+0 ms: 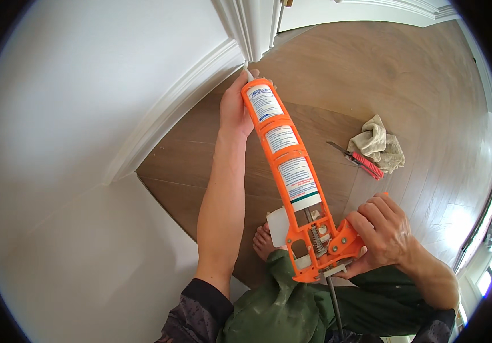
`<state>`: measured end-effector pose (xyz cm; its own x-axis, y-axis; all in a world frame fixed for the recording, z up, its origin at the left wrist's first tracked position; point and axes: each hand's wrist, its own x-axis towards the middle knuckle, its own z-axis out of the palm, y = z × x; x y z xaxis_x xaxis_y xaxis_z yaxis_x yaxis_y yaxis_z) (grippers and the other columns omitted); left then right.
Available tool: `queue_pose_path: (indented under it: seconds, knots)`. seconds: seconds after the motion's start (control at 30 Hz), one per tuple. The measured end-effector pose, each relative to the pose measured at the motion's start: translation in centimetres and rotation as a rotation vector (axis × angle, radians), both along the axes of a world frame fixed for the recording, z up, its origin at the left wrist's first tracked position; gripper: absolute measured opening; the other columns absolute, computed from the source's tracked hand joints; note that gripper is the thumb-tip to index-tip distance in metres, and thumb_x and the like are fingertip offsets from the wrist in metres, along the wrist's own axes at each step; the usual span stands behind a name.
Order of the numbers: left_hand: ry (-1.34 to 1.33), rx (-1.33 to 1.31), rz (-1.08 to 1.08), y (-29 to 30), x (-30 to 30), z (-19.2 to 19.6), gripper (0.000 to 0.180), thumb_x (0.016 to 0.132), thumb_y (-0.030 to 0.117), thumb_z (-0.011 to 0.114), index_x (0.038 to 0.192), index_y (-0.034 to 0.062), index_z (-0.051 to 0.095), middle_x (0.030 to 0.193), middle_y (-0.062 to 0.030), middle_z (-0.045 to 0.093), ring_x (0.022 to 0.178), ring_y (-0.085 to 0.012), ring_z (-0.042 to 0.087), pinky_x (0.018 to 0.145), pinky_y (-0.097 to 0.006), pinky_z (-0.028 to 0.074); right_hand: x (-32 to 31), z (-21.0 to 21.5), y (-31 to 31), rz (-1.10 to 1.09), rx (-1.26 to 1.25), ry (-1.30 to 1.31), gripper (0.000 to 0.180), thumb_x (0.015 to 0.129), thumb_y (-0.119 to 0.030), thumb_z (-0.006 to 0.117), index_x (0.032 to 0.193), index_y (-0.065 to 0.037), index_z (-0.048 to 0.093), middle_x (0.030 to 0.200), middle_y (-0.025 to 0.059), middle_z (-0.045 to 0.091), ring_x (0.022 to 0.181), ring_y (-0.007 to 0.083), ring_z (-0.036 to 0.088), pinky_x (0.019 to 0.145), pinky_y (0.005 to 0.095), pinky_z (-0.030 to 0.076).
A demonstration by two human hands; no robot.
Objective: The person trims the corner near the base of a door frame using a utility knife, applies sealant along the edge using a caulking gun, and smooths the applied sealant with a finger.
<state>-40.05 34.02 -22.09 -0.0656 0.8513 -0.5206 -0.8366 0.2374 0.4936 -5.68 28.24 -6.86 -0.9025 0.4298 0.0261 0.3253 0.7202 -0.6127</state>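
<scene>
Knees in green trousers (291, 308) at lower centre, bare foot (263, 243) on wood floor (406, 86). Right hand (384, 231) lower right, fingers wrapped around trigger grip of orange caulking gun (291, 177). Gun runs diagonally up to centre top. Left hand (235, 111) cups front end of tube, fingers curled beside nozzle (249, 73). Nozzle tip sits at foot of white door trim (251, 26), where skirting board (171, 108) ends. Judgement: bead at this corner in hand; finished seam not discernible. Mid right: red utility knife (361, 162) touching crumpled rag (378, 144).
</scene>
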Motion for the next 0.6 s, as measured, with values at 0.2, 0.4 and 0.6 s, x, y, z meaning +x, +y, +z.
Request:
queue_pose_path:
  seconds: [0.2,0.4,0.6]
  knots:
    - [0.029,-0.045,0.008,0.17,0.37,0.18,0.026,0.105,0.029,0.048,0.103,0.0067,0.060,0.090,-0.0167,0.068,0.090,-0.0292,0.070,0.075,-0.039,0.062,-0.11,0.37,-0.04,-0.012,-0.007,-0.008,0.088,0.058,-0.080,0.075,0.095,-0.002,0.059,0.077,0.0085,0.048,0.068,0.0272,0.052,0.068,0.0407,0.046]
    - [0.024,-0.012,-0.004,0.14,0.06,-0.12,0.024,0.104,0.029,0.050,0.103,0.0071,0.060,0.089,-0.0164,0.068,0.090,-0.0290,0.070,0.074,-0.039,0.062,-0.42,0.65,0.07,-0.013,0.004,-0.011,0.088,0.057,-0.080,0.075,0.094,-0.002,0.059,0.077,0.0085,0.049,0.069,0.0275,0.053,0.069,0.0409,0.047]
    - [0.018,-0.008,-0.013,0.11,-0.13,-0.18,0.025,0.104,0.031,0.052,0.104,0.0068,0.060,0.089,-0.0166,0.068,0.089,-0.0290,0.070,0.074,-0.040,0.062,-0.71,1.01,0.39,0.019,0.054,0.011,0.088,0.057,-0.080,0.075,0.093,-0.002,0.060,0.076,0.0079,0.048,0.069,0.0268,0.053,0.068,0.0406,0.047]
